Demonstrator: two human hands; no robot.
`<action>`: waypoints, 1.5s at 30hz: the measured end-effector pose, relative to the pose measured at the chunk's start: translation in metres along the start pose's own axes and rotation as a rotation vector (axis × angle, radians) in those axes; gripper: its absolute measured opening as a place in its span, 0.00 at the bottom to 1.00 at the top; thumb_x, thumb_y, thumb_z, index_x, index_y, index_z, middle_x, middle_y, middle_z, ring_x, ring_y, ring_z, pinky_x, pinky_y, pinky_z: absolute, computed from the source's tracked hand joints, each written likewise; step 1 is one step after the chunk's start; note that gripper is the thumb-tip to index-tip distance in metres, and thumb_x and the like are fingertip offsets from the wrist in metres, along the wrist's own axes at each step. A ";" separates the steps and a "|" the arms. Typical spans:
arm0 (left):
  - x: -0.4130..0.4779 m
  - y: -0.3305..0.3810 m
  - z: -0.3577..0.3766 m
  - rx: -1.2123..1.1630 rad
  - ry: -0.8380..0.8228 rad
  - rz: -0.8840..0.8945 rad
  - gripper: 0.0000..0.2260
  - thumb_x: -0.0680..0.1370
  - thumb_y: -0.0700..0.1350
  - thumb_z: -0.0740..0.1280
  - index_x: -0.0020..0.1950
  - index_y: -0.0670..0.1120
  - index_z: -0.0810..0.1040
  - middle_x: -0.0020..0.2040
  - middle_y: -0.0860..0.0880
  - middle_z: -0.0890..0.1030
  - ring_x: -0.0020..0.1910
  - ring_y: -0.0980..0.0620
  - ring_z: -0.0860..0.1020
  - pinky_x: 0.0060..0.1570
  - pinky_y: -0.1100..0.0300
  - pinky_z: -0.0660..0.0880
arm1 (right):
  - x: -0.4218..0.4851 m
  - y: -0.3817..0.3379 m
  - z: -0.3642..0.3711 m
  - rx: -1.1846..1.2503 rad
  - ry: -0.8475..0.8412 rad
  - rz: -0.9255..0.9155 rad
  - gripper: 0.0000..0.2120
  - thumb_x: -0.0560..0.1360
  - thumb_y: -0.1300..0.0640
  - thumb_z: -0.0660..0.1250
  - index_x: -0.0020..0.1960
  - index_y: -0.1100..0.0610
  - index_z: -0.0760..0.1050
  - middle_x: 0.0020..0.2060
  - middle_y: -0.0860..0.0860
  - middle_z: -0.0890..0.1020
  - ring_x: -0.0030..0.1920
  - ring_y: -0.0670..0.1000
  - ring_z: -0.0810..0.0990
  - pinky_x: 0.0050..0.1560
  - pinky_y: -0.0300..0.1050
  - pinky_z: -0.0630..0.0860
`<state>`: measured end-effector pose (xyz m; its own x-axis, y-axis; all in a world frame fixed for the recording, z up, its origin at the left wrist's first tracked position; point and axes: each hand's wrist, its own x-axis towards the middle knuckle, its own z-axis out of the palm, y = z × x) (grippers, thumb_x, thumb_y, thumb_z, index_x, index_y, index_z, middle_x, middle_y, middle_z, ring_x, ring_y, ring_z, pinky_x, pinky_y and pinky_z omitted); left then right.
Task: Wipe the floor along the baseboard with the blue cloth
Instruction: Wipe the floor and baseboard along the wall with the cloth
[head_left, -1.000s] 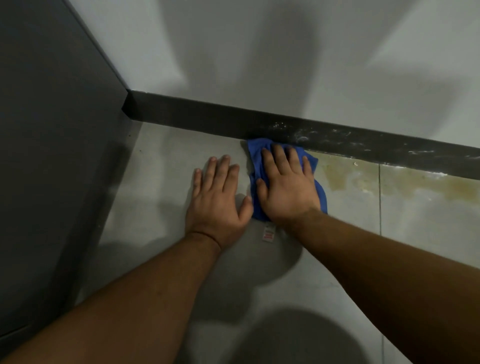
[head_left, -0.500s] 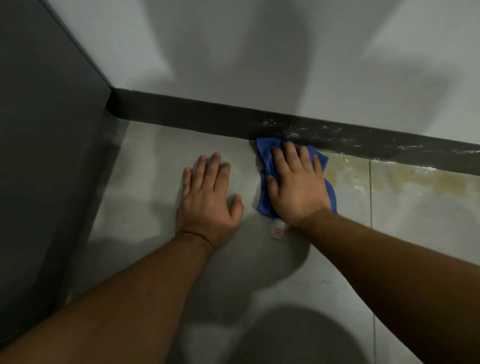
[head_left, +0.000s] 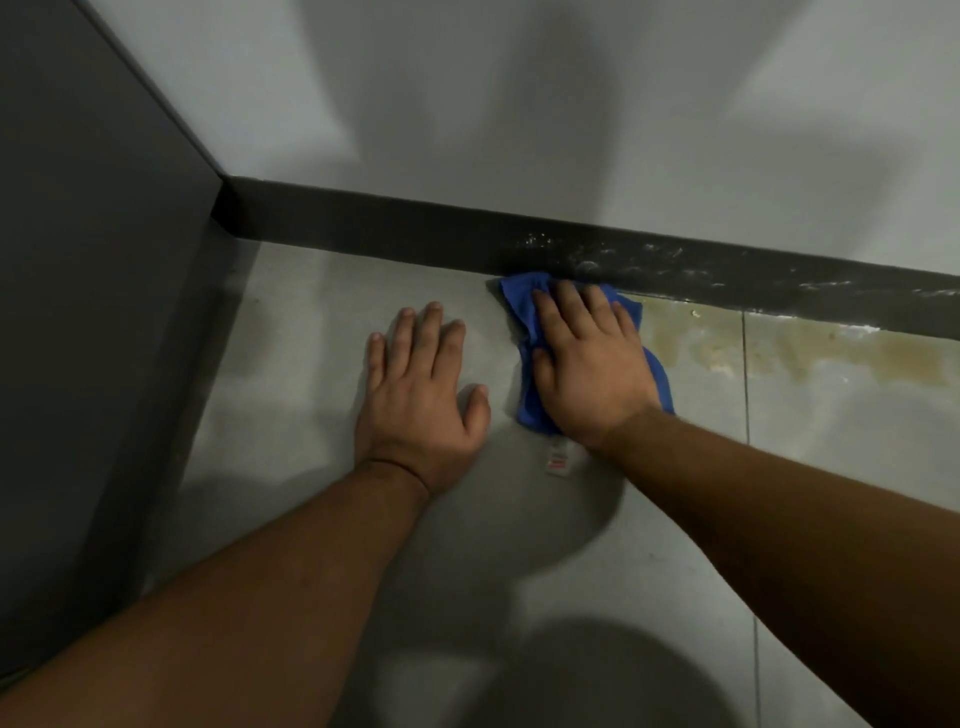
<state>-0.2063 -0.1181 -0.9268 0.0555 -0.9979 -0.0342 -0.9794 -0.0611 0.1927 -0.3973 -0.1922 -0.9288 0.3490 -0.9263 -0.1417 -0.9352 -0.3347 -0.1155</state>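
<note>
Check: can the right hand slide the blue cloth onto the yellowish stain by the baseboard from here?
Probably yes. The right hand lies flat on the blue cloth, the yellowish stain starts just beyond the cloth's right edge, and only bare floor lies between.

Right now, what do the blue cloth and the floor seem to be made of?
Blue cloth: soft fabric, probably microfibre; it bunches into folds and has a sewn care tag. Floor: likely smooth, slightly glossy tile; thin grout lines and soft reflections show.

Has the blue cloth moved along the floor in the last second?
Yes. Under the right hand, the blue cloth slid slightly right, closer to the tile seam.
</note>
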 end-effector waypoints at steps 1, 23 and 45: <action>0.000 0.000 0.000 0.000 0.004 0.001 0.34 0.77 0.60 0.55 0.81 0.47 0.61 0.83 0.44 0.58 0.82 0.42 0.55 0.79 0.38 0.52 | 0.007 -0.011 0.001 0.002 0.006 0.004 0.30 0.82 0.41 0.49 0.82 0.48 0.54 0.82 0.52 0.58 0.81 0.57 0.52 0.80 0.58 0.48; -0.001 -0.001 0.002 -0.039 0.033 0.021 0.32 0.77 0.56 0.58 0.80 0.46 0.64 0.82 0.44 0.61 0.82 0.42 0.56 0.80 0.39 0.52 | 0.002 0.016 -0.013 0.005 0.005 -0.096 0.28 0.82 0.42 0.51 0.81 0.47 0.58 0.80 0.49 0.63 0.79 0.55 0.59 0.78 0.55 0.52; 0.004 0.066 -0.004 -0.051 -0.089 0.178 0.31 0.76 0.55 0.55 0.79 0.47 0.64 0.82 0.45 0.60 0.82 0.44 0.57 0.79 0.40 0.55 | -0.052 0.058 0.000 0.032 -0.006 0.098 0.32 0.82 0.35 0.44 0.83 0.47 0.50 0.83 0.49 0.54 0.82 0.54 0.48 0.80 0.62 0.46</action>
<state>-0.2703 -0.1264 -0.9107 -0.1374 -0.9872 -0.0816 -0.9609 0.1128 0.2531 -0.4694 -0.1634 -0.9281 0.2567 -0.9533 -0.1593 -0.9624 -0.2370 -0.1325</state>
